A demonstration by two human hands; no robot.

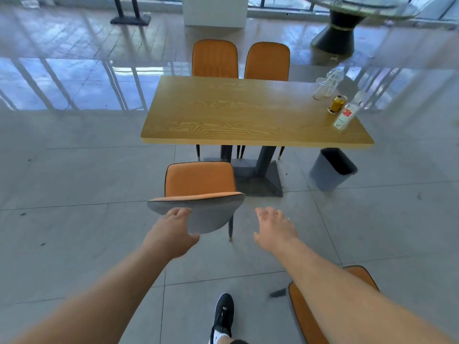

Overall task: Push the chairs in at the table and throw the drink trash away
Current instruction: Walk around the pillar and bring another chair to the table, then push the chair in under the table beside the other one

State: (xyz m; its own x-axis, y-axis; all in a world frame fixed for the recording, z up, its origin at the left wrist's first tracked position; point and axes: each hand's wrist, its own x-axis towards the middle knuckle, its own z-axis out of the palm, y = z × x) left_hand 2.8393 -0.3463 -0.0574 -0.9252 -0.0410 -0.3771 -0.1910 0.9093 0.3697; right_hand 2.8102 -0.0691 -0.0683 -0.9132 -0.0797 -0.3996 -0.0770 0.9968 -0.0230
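An orange chair [200, 184] with a grey back stands pulled out in front of the wooden table [243, 115]. My left hand [173, 232] rests against the grey chair back with its fingers spread. My right hand [274, 228] hovers open just right of the chair, touching nothing. On the table's right end stand a gold can [336, 104], a clear plastic bottle [346, 115] with a red label and clear plastic cups [326, 84]. A second orange chair [308, 309] lies partly behind my right forearm at bottom right.
Two orange chairs [239, 60] are tucked in at the table's far side. A grey bin [331, 170] stands on the floor under the table's right corner. A round table with a black pedestal [335, 36] is at the back right. My black shoe [223, 314] is below.
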